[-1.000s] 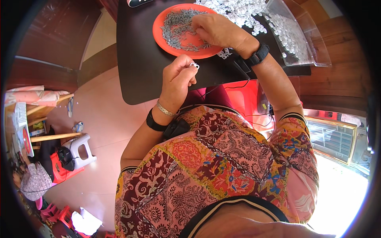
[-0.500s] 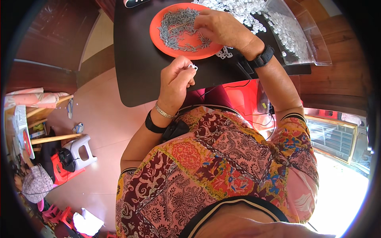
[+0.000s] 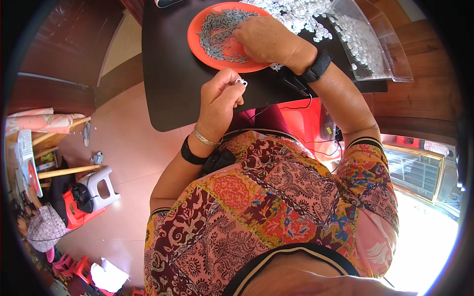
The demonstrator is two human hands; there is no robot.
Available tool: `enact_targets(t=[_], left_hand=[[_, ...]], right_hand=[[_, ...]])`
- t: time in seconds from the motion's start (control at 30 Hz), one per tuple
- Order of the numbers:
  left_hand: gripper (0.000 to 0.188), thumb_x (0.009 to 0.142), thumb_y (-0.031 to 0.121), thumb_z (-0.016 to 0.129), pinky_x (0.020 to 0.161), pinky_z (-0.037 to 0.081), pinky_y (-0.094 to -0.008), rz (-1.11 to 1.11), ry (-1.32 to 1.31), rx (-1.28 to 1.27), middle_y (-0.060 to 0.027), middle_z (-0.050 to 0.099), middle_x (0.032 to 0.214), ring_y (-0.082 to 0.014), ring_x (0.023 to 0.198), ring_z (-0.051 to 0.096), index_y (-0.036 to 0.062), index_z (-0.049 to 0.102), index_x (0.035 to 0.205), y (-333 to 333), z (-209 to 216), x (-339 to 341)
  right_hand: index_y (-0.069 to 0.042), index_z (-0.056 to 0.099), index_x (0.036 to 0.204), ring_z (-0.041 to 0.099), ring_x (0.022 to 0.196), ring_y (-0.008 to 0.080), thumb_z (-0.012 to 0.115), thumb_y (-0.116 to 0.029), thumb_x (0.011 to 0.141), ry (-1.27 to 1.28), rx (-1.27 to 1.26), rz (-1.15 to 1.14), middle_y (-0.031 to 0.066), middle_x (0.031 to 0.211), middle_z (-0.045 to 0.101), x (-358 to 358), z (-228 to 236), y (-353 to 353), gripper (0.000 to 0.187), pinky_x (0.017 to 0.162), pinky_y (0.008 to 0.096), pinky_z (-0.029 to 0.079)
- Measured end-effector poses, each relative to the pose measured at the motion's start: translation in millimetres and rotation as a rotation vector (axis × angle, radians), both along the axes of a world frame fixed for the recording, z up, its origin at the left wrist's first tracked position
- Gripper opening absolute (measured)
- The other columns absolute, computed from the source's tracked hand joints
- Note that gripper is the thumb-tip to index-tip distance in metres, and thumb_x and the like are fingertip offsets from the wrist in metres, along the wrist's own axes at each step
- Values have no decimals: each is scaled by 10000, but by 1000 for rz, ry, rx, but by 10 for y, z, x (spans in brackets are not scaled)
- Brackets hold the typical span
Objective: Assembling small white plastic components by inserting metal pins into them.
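Note:
My left hand (image 3: 220,96) is raised over the near edge of the black table (image 3: 168,74), its fingertips pinching a small white ring-shaped part (image 3: 241,82). My right hand (image 3: 264,38) rests palm down on the orange plate (image 3: 202,49), its fingers among a heap of small grey metal pieces (image 3: 219,29). A black band sits on each wrist, and a silver bracelet on the left one.
A pile of small white parts (image 3: 296,12) lies behind the plate. A clear plastic tray (image 3: 368,42) with more white parts stands at the right. A red stool (image 3: 301,118) sits under the table. At the left, on the floor, stand a white stool (image 3: 101,185) and clutter.
My right hand has stayed on the plate among the grey pieces. My left hand keeps the white part pinched and has barely shifted.

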State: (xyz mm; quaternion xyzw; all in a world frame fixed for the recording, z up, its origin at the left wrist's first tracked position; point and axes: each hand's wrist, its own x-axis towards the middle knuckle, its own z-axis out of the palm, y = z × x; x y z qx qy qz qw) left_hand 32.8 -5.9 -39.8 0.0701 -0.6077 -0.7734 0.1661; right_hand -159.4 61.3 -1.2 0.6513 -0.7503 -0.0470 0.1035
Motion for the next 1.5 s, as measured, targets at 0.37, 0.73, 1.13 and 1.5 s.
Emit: enact_targets(t=[0.37,0.73,1.13,1.5], left_hand=[[104,841,101,529,510,358,-219,11,-5,-5,2,495,596,-64,542,459,24,517,772,2,-9,-6],[152,888,119,472,533,364,-228,-33,-44,-33,-14,467,618,-97,552,452,21,495,773,110,193,-37],[119,857,92,453,539,358,-229,-64,-28,-228,-24,453,618,-95,562,435,13,480,771,225,260,-79],[125,859,100,474,529,332,-215,-87,-64,-291,-14,470,620,-70,559,418,22,481,761,237,266,-49]], right_hand=[[-20,616,1021,588,720,110,569,-96,875,-796,-397,-131,42,812,632,-46,186,340,171,665,262,482],[-20,631,908,527,691,48,608,-162,911,-1558,-628,-196,-11,775,608,582,135,913,144,656,198,450],[-2,622,904,489,691,50,590,-164,925,-1684,-722,-137,-18,761,570,816,-51,922,166,648,205,432],[-4,588,846,483,685,58,588,-124,916,-1498,-643,-126,-16,748,563,829,-48,969,139,636,220,422]])
